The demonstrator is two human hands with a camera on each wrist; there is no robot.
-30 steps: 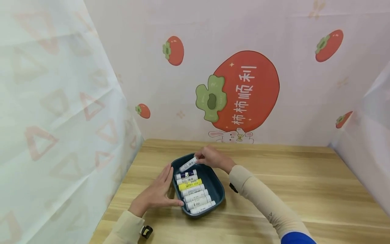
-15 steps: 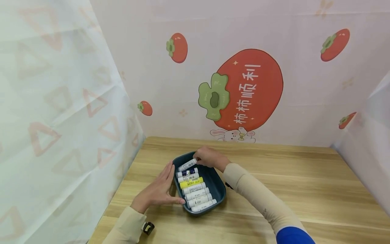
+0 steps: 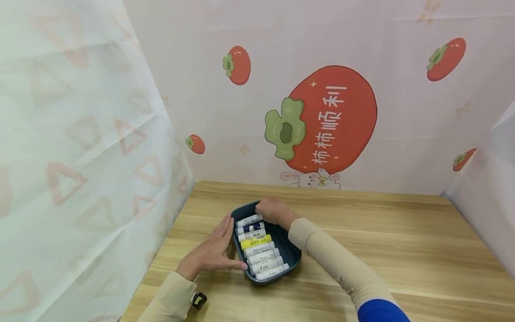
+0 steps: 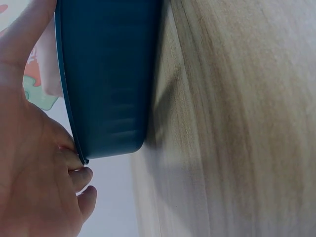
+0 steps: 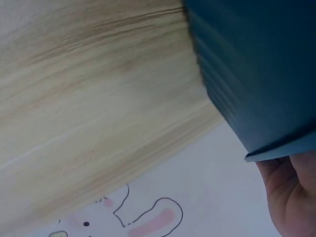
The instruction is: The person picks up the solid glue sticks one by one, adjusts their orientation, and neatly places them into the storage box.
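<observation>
A dark teal box (image 3: 293,261) with rounded corners stands on the table. Inside, several labelled cylindrical tubes lie side by side, mostly white, among them a yellow tube (image 3: 255,241) and a dark blue one (image 3: 250,228). My left hand (image 3: 213,250) rests along the box's left side, its fingers and thumb spread apart, touching the rim. At the far end of the row lies a white tube (image 3: 249,220). My right hand (image 3: 275,211), fingers curled down into the box, is at that tube's right end; its fingertips are hidden.
The wooden table (image 3: 382,241) extends to the right of the box. A printed wall sheet (image 3: 225,112) rises behind the table, and another sheet (image 3: 100,179) hangs along the left side.
My right hand has lowered the pinched white tube from a slant to lie nearly parallel with the row. The left hand stays at the box's side.
</observation>
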